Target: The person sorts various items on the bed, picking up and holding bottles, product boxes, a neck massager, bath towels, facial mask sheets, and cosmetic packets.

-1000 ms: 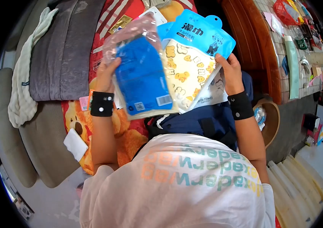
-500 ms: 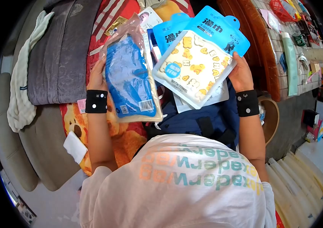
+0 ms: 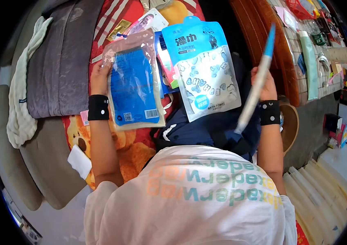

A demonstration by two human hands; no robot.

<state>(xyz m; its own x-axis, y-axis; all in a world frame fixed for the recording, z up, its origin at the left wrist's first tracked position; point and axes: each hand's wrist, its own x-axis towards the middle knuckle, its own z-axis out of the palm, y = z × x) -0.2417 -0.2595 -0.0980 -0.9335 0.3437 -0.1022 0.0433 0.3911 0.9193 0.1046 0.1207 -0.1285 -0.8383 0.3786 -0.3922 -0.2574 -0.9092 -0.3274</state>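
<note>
My left hand (image 3: pixel 100 79) grips the left edge of a clear plastic package (image 3: pixel 134 87) with blue contents; a QR code and a barcode show near its lower end. In my right hand (image 3: pixel 268 85) is a bath towel pouch (image 3: pixel 257 81), turned edge-on, so its printed face is hidden. Between the hands, another bath towel pouch (image 3: pixel 208 73), with a blue top and a white patterned lower part, lies over a navy bag (image 3: pixel 206 130). Neither hand touches that middle pouch. Behind the clear package, a pink and white packet (image 3: pixel 166 65) is partly covered.
A red patterned blanket (image 3: pixel 130 157) with a bear print lies beneath. Left are a grey cushion (image 3: pixel 61 61) and a white cloth (image 3: pixel 26 90). At right, a table (image 3: pixel 281 81) bears a green tube (image 3: pixel 310 69) and a red basket (image 3: pixel 302 10). A round bin (image 3: pixel 291 126) stands below.
My right hand has lifted the yellow-patterned pouch off the others and swung it edge-on to the right. The blue-patterned pouch is now uncovered. The clear package has shifted slightly left and straightened.
</note>
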